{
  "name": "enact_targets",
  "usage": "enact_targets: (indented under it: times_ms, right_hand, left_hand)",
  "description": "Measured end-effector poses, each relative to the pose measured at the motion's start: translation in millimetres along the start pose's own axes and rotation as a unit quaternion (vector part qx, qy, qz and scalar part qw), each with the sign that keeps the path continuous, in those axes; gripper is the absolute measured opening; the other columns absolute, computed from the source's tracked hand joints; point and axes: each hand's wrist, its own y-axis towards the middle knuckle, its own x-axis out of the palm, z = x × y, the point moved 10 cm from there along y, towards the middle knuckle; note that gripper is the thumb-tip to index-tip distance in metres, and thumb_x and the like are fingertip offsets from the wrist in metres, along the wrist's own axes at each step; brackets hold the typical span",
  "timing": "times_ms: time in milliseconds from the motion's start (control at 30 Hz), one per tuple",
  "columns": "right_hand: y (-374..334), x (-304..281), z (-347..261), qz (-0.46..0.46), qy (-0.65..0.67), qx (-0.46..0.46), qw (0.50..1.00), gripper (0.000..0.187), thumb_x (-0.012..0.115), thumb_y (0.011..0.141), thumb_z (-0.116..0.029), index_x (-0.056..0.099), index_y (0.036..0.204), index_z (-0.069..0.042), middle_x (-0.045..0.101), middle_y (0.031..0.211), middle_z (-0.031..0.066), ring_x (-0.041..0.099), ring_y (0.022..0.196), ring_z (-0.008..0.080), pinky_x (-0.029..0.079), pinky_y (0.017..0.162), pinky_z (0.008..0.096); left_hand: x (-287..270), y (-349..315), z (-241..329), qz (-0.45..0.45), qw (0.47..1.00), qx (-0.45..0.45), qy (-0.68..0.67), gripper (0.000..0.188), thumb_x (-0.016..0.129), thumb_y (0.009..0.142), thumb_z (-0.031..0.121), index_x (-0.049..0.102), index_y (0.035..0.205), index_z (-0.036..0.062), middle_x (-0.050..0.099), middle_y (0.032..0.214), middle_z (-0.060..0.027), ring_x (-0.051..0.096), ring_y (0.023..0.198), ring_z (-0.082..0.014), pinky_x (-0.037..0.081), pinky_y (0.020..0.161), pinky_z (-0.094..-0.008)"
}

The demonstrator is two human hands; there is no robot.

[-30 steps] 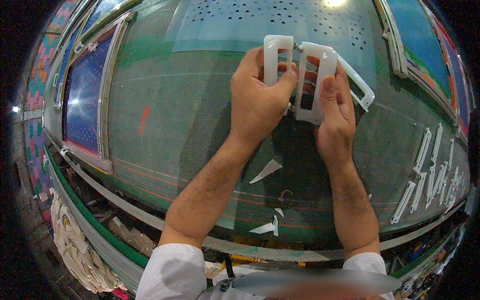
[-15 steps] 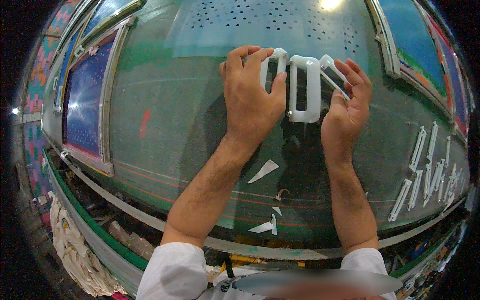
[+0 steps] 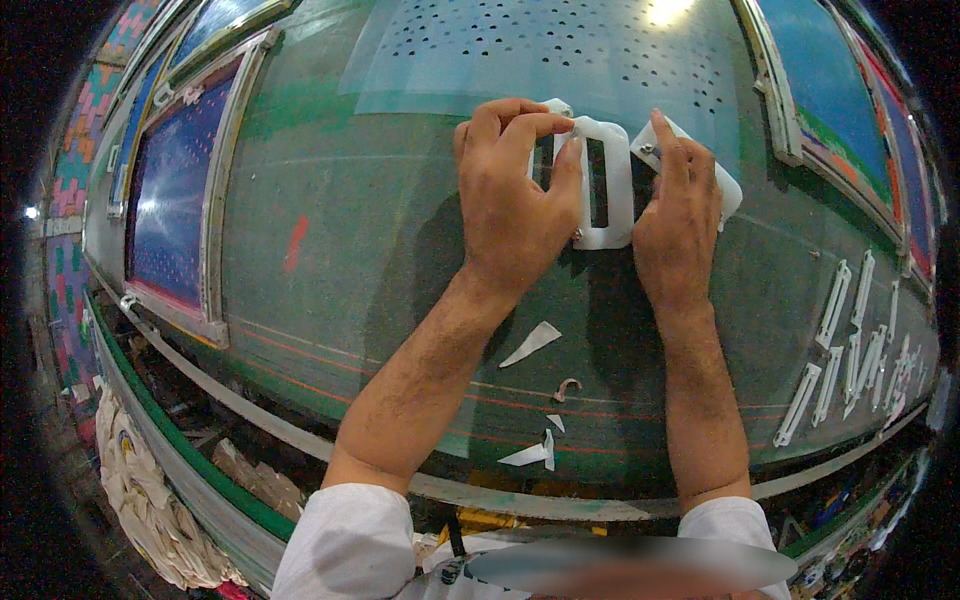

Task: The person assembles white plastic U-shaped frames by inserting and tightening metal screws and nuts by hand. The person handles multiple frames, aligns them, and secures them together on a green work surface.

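Three white plastic handle-like frames lie in a row on the green table (image 3: 340,200). The middle frame (image 3: 617,190) has a long open slot, and small metal bits show along its left edge. My left hand (image 3: 515,195) covers most of the left frame (image 3: 557,105). Its thumb and forefinger are closed at the top where the left and middle frames meet. My right hand (image 3: 682,215) has its fingers over the right frame (image 3: 731,196), which lies tilted. That grip is partly hidden by the hand itself.
White plastic scraps (image 3: 531,343) lie between my forearms. Many slim white strips (image 3: 798,405) are laid out at the right. A translucent sheet with dark dots (image 3: 540,55) covers the far table. Framed screens stand at the left (image 3: 180,185) and right (image 3: 830,90). Cloth (image 3: 150,500) hangs below the left edge.
My right hand has turned over and its frame has swung to show a broad flat side. My left thumb and forefinger have moved right, to the middle frame's upper left corner.
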Motion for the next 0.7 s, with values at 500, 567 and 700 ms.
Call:
enact_targets:
  times_ms: [500,567,700]
  right_hand:
    - [-18.1,-39.4,-14.0,0.169,0.365,-0.063,0.913,0.040,0.069,0.092,-0.002,0.061,0.130,-0.001,0.071,0.108,0.0155,0.068,0.094,0.0249,0.056,0.082,0.0347]
    - [-18.8,-37.7,-15.1,0.159,0.390,-0.056,0.905,0.038,0.070,0.091,-0.004,0.062,0.128,0.000,0.072,0.110,0.0164,0.070,0.094,0.0253,0.056,0.082,0.0358]
    - [-15.9,-42.3,-26.3,0.142,0.361,-0.092,0.917,0.034,0.070,0.091,-0.004,0.066,0.125,0.000,0.072,0.116,0.0160,0.071,0.099,0.0262,0.056,0.084,0.0370]
  left_hand:
    - [27.5,-8.8,18.7,-0.124,0.914,-0.045,-0.385,0.051,0.074,0.089,0.005,0.056,0.137,0.0050,0.057,0.123,-0.0101,0.064,0.098,-0.0162,0.055,0.083,-0.0294]
    - [26.8,-10.1,11.1,-0.082,0.887,-0.089,-0.445,0.048,0.072,0.091,0.003,0.056,0.137,0.0036,0.056,0.123,-0.0097,0.064,0.100,-0.0150,0.055,0.087,-0.0282]
    - [28.5,-12.2,5.2,-0.092,0.870,-0.114,-0.470,0.045,0.070,0.092,0.001,0.056,0.136,0.0009,0.054,0.123,-0.0081,0.064,0.107,-0.0158,0.055,0.089,-0.0286]
